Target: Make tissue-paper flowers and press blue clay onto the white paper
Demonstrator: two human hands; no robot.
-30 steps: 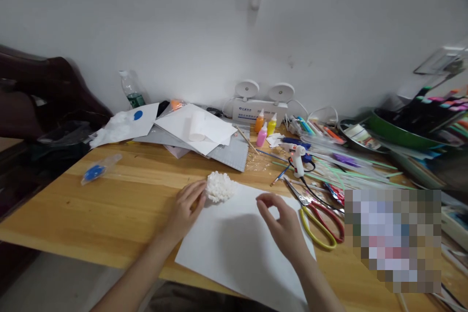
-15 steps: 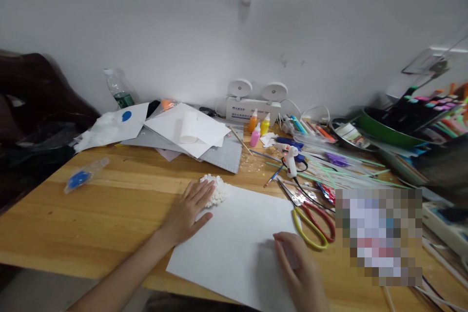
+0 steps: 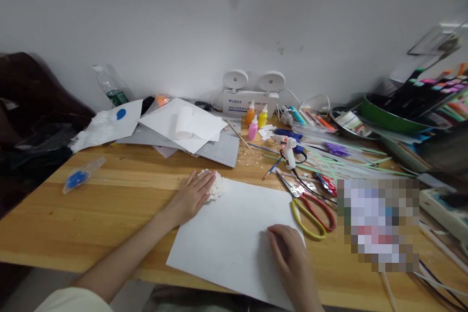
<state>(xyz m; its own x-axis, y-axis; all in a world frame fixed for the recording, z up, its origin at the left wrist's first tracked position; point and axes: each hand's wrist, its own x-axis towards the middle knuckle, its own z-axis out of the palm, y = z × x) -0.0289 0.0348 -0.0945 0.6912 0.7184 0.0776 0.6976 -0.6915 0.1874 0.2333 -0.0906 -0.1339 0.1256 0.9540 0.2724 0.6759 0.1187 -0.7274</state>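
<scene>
My left hand (image 3: 189, 198) lies palm down with its fingers stretched out, over a small heap of white crumbly pieces (image 3: 216, 188). Part of the heap is hidden under the fingers. The heap sits at the upper left corner of a large white sheet of paper (image 3: 230, 239). Over the sheet's right side is my right hand (image 3: 292, 261), its fingers curled in together and nothing visible in them. Just beyond the sheet's right edge, a pair of scissors (image 3: 310, 217) with one yellow and one red handle lies on the table.
A white glue gun (image 3: 288, 153) stands behind the scissors. Three paint bottles (image 3: 253, 127) are near the wall. Stacked papers (image 3: 164, 124) cover a grey cutting mat (image 3: 226, 153). At left lies a clear packet with blue contents (image 3: 78, 178). A green bowl of markers (image 3: 383, 107) is at right.
The view has shifted slightly. My left hand now lies flatter over the white heap, its thumb tucked closer. My right hand has moved slightly left over the paper, still curled.
</scene>
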